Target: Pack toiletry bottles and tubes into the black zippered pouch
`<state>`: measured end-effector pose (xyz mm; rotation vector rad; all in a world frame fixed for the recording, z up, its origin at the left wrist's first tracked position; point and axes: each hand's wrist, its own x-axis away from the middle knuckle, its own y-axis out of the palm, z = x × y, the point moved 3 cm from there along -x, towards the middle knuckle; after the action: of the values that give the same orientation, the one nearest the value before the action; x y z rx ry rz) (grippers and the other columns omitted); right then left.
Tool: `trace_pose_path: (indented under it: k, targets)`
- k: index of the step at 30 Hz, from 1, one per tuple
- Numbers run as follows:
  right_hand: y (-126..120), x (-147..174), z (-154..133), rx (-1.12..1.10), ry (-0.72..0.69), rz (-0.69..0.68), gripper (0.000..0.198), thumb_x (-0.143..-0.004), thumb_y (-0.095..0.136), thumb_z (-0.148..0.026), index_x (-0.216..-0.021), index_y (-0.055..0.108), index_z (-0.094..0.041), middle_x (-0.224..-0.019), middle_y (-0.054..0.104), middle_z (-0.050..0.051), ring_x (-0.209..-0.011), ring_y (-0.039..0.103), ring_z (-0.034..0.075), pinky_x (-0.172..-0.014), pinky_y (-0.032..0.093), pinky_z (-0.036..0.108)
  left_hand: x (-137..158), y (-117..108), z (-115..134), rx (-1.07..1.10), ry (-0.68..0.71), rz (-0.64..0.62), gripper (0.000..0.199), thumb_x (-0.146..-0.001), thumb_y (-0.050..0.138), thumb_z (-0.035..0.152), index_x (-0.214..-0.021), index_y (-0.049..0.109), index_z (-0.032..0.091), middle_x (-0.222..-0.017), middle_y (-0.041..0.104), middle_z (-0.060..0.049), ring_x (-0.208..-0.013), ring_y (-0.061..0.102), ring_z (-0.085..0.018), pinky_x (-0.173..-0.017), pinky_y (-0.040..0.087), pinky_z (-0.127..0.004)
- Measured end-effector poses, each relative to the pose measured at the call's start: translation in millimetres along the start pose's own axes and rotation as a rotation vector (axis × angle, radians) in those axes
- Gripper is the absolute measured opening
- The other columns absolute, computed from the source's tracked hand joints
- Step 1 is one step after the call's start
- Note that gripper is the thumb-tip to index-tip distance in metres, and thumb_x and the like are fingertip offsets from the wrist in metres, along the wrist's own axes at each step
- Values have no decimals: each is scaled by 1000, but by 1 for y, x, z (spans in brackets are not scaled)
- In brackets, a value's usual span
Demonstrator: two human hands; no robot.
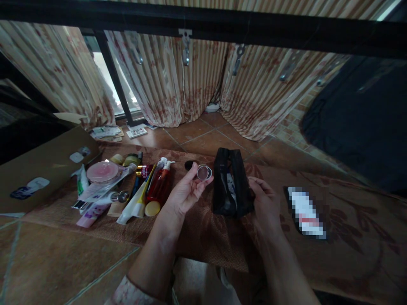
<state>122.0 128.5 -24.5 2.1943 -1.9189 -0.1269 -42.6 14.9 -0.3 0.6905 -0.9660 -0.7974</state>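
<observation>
My left hand (pixel 187 190) pinches a small round jar (pixel 204 172) with a clear rim, its round face toward me. Just right of it, my right hand (pixel 263 197) grips the side of a black pouch (pixel 222 203), whose top gapes open. Inside the pouch a pale item (pixel 231 186) shows in part. A small dark round item (pixel 190 164) lies behind my left fingers. To the left are a red pump bottle (pixel 159 184), a yellow-and-white tube (pixel 135 205), a yellow round lid (pixel 152 208) and a pink round container (pixel 102 172).
A brown patterned cloth (pixel 203 237) covers the low surface. At the left stands a cardboard box (pixel 47 169). A phone-like object with a blurred screen (pixel 307 214) lies at the right. Striped curtains (pixel 178 89) hang behind, and a dark bar (pixel 203 21) crosses the top.
</observation>
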Motion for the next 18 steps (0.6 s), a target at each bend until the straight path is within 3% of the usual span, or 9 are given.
trace_pose_path:
  k: [18]
  targets:
    - [-2, -4, 4, 10, -1, -11, 23, -63, 76, -37, -77, 71, -19, -76, 69, 0, -67, 60, 13, -63, 45, 26, -1, -1, 1, -5, -2, 11, 23, -93, 53, 30, -84, 61, 11, -74, 67, -5, -65, 70, -14, -43, 53, -11]
